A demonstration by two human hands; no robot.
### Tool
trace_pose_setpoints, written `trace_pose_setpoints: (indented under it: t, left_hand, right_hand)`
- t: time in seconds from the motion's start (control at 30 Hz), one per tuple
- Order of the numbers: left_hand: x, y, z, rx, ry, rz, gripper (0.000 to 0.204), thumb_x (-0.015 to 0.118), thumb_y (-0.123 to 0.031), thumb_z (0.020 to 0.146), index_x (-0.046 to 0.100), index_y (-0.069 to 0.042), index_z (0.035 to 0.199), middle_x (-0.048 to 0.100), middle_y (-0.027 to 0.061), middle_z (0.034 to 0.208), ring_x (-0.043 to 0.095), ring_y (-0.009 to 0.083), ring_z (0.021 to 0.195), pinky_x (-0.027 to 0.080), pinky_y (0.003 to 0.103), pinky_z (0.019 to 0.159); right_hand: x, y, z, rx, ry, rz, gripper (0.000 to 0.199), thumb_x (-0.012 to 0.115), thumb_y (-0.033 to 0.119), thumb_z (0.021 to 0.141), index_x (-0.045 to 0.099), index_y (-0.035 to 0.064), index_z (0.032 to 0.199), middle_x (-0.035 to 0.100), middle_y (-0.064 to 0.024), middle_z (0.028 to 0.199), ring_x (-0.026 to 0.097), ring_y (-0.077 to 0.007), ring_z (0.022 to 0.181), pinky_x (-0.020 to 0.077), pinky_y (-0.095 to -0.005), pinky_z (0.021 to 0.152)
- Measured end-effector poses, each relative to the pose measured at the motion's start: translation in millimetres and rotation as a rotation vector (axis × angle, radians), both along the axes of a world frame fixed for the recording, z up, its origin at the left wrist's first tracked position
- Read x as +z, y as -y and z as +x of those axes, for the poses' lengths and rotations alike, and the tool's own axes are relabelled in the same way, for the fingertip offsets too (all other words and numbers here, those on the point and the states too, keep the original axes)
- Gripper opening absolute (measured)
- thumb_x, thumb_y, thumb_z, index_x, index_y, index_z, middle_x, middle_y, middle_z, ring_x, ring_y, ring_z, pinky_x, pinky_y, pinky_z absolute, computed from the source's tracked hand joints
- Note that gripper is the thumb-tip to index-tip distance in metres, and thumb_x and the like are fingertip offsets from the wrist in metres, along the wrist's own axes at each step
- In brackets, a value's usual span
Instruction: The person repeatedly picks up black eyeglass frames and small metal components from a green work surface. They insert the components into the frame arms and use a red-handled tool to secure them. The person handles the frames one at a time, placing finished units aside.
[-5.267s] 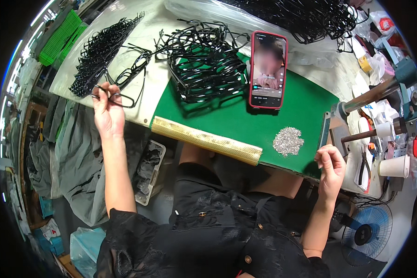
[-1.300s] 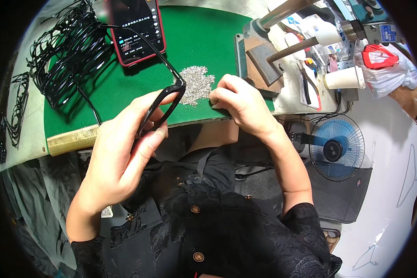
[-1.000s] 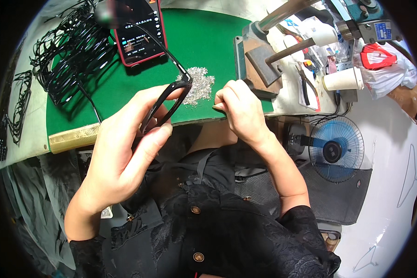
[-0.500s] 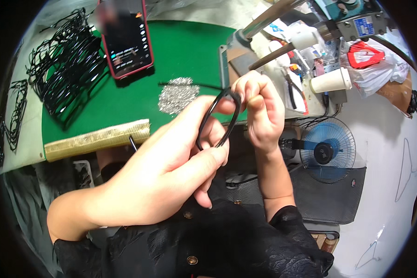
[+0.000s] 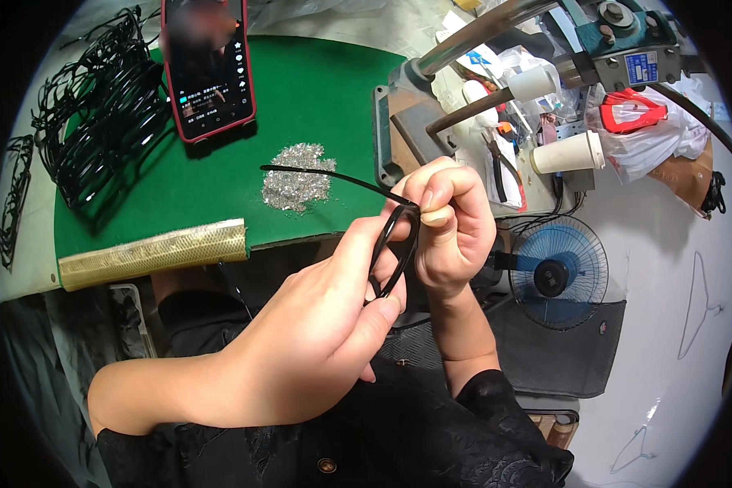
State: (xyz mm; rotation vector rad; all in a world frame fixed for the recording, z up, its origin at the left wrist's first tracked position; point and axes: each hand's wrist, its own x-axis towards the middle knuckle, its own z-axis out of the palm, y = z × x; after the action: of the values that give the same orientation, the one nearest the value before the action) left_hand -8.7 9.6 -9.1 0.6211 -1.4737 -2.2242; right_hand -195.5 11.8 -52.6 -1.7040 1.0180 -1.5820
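frame: black eyeglass frame [image 5: 392, 244] held up in front of chest, just off the mat's near edge; one temple arm sticks out left over the mat
L hand [image 5: 317, 325]: fingers closed round the frame's lower rim, steadying it
R hand [image 5: 451, 220]: thumb + index pinched tight at the hinge corner
step: looks like fitting/working a small part at the hinge
next move: prob needs fine pinch control, frame kept steady
nearby: pile of tiny silver bits [image 5: 295, 177] on mat, just beyond the frame
surface: green mat [image 5: 317, 98] w/ gold-coloured edge strip [image 5: 153, 252], red phone [image 5: 209, 69], stack of black frames [image 5: 98, 122] at left
room: bench press [image 5: 496, 89] and paper cup [image 5: 568, 152] at right, blue fan [image 5: 555, 272] on floor
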Motion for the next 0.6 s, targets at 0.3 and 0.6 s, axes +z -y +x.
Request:
trace_pose_setpoints:
  t: [0.3,0.6]
  left_hand:
    - [-5.7,-5.2,-3.3,0.038,0.036,-0.182,0.048,0.042,-0.001,0.092,0.022,0.006,0.135,0.049,0.0089,0.094,0.05,0.0092,0.065,0.05,0.022,0.052]
    - [-3.4,-1.9,-0.5,-0.049,-0.04,0.025,0.047,0.042,-0.003,0.093,0.022,0.004,0.135,0.049,0.0103,0.094,0.05,0.0093,0.062,0.049,0.022,0.051]
  right_hand:
    - [-4.1,-5.3,-1.3,-0.023,0.11,0.0,0.015,0.062,0.01,0.088,0.054,-0.0014,0.086,0.057,-0.009,0.079,0.054,-0.0134,0.07,0.0474,-0.0247,0.066]
    - [2.7,-7.9,-5.2,0.008,0.152,0.086,0.023,0.066,0.018,0.087,0.05,0.001,0.084,0.051,-0.0088,0.076,0.054,-0.0131,0.063,0.0475,-0.0221,0.057]
